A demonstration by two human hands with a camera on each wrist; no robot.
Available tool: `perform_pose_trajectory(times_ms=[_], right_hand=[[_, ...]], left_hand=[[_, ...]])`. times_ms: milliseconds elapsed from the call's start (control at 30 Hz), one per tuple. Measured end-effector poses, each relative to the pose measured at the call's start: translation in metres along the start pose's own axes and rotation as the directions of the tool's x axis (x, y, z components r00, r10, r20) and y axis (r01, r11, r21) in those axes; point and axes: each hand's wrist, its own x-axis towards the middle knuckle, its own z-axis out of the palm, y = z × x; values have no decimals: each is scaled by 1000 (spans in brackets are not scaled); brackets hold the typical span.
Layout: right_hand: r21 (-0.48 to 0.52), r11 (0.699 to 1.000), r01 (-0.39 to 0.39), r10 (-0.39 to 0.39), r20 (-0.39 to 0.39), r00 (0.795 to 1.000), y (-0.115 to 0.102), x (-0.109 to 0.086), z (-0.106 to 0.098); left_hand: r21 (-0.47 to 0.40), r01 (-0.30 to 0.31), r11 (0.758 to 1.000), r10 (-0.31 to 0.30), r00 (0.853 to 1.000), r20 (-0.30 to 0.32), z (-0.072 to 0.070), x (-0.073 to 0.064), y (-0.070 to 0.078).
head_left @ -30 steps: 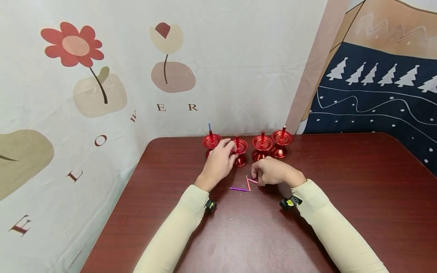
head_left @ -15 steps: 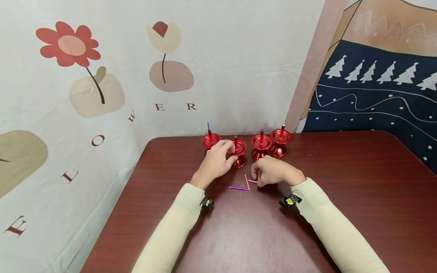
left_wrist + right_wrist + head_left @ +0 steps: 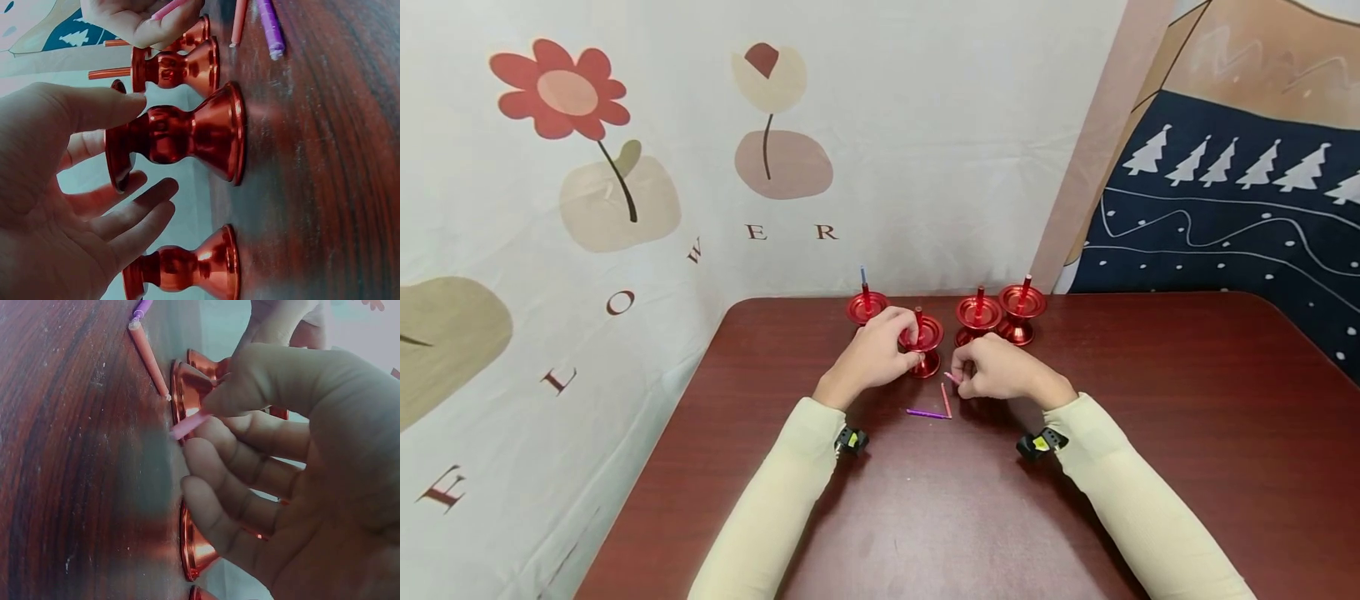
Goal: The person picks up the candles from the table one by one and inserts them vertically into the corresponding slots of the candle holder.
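My left hand (image 3: 876,346) grips a shiny red metal candle holder (image 3: 930,335), second from the left, with thumb and fingers around its dish in the left wrist view. A red tube stands upright at the centre of that dish. Between thumb and forefinger, my right hand (image 3: 1000,369) pinches a thin pink candle (image 3: 189,426), lifted off the table just right of the held candle holder. Part of this candle is hidden by the fingers. Below the hands, a salmon-coloured candle (image 3: 946,401) and a purple candle (image 3: 927,413) lie on the tabletop, their ends close together.
The leftmost holder (image 3: 867,308) carries a thin blue candle (image 3: 863,275). Two more red holders stand to the right, one middle (image 3: 978,313) and one farther right (image 3: 1022,302). Behind the brown table (image 3: 1150,467) hang a flower-printed cloth (image 3: 925,150) and a dark tree-printed one (image 3: 1217,225).
My right hand has picked the pink candle up from the table and moved it up slightly towards the holders. My left hand has drawn its holder slightly towards me.
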Motion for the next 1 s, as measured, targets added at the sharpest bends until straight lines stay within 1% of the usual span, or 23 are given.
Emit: perform_pose_trajectory(times_ms=[100, 233, 367, 500, 633, 767, 1000], right_hand=[[10, 1000, 10, -9, -52, 999, 1, 0, 0], [51, 998, 22, -16, -113, 994, 1, 0, -1], [89, 996, 28, -15, -145, 989, -2, 0, -3], [116, 993, 28, -11, -138, 990, -5, 1, -4], [118, 992, 41, -26, -123, 992, -5, 2, -4], [118, 991, 58, -43, -127, 991, -5, 3, -3], [138, 988, 72, -56, -119, 991, -2, 4, 2]], left_hand=[[-15, 6, 1000, -6, 1000, 4, 0, 0, 1], [-33, 21, 999, -21, 1000, -4, 1, 0, 1], [-34, 28, 999, -28, 1000, -12, 2, 0, 2], [-36, 26, 999, -27, 999, -26, 3, 0, 2], [-40, 28, 999, -30, 998, -49, 4, -1, 2], [-42, 28, 999, -31, 997, -71, 6, 0, 2], [-40, 37, 999, -39, 997, -69, 9, 1, 3]])
